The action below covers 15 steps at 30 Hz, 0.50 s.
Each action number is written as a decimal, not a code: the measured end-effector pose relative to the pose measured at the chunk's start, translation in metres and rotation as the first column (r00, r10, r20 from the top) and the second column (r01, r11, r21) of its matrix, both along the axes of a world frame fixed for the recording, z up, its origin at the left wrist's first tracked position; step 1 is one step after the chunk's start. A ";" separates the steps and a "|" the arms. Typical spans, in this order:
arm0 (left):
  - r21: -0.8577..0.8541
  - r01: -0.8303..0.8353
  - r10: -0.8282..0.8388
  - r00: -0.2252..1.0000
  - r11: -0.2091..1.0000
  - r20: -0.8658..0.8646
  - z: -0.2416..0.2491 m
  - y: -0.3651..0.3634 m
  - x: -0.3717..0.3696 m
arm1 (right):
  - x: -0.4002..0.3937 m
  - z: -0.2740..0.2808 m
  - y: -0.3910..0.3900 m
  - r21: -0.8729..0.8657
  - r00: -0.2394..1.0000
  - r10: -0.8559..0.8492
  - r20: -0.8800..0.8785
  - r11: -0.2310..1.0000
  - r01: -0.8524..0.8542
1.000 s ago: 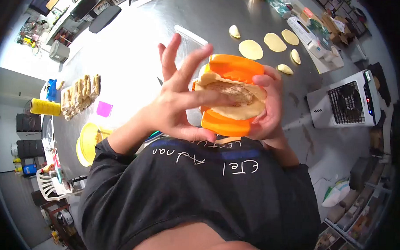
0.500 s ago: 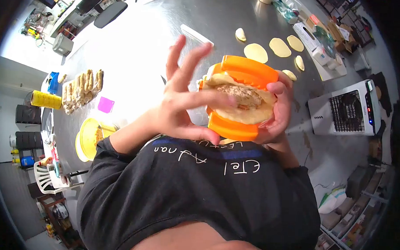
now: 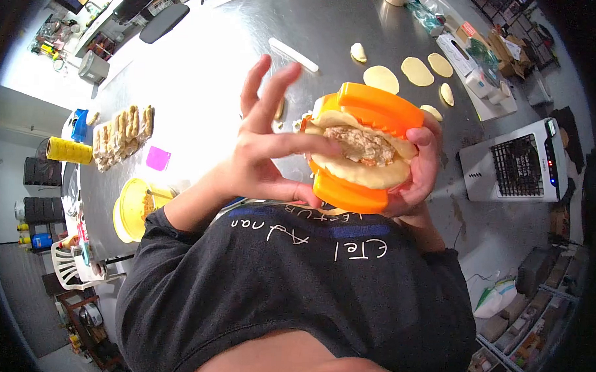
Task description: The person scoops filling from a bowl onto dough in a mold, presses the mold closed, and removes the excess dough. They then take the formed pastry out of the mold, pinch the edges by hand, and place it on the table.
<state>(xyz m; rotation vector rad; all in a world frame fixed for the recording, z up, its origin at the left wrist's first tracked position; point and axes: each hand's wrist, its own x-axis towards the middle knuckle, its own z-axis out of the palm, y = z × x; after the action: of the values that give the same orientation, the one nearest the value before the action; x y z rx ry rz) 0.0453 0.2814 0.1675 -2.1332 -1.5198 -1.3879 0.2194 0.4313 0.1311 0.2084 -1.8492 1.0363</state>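
My right hand (image 3: 425, 161) grips an orange dumpling press (image 3: 379, 109), held half-folded in front of my chest. A round of dough (image 3: 364, 174) lies curved inside the press. Pale, crumbly filling (image 3: 362, 145) sits in the middle of the dough. My left hand (image 3: 263, 142) is open, its index fingertip at the left end of the filling. The left thumb rests by the press's lower left corner, and the other fingers are spread upward.
Flat dough rounds (image 3: 381, 79) and folded dough pieces (image 3: 358, 52) lie on the metal table (image 3: 336, 23). Left are a white rod (image 3: 293, 54), a row of wrapped rolls (image 3: 122, 134), a magenta scraper (image 3: 158, 158) and a yellow bowl (image 3: 130, 209). Boxes (image 3: 509, 52) stand far right.
The press has moved slightly right and its two halves stand a little more folded around the dough. My left index finger has drawn back left across the filling.
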 end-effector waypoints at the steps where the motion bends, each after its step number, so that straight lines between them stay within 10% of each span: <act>1: 0.056 -0.051 0.046 0.995 0.997 0.084 -0.003 0.000 0.001 | 0.000 -0.001 0.001 -0.060 0.999 0.035 0.000 0.998 -0.035; 15: 0.109 -0.216 0.225 0.971 0.970 -0.074 -0.018 -0.001 -0.009 | 0.007 0.000 0.004 -0.035 0.999 0.007 0.048 0.999 -0.006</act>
<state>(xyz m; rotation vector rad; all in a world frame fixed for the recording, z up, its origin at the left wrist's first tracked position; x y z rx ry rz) 0.0365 0.2800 0.1491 -1.8739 -1.5640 -1.2518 0.2267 0.4355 0.1316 0.1703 -1.8734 1.0858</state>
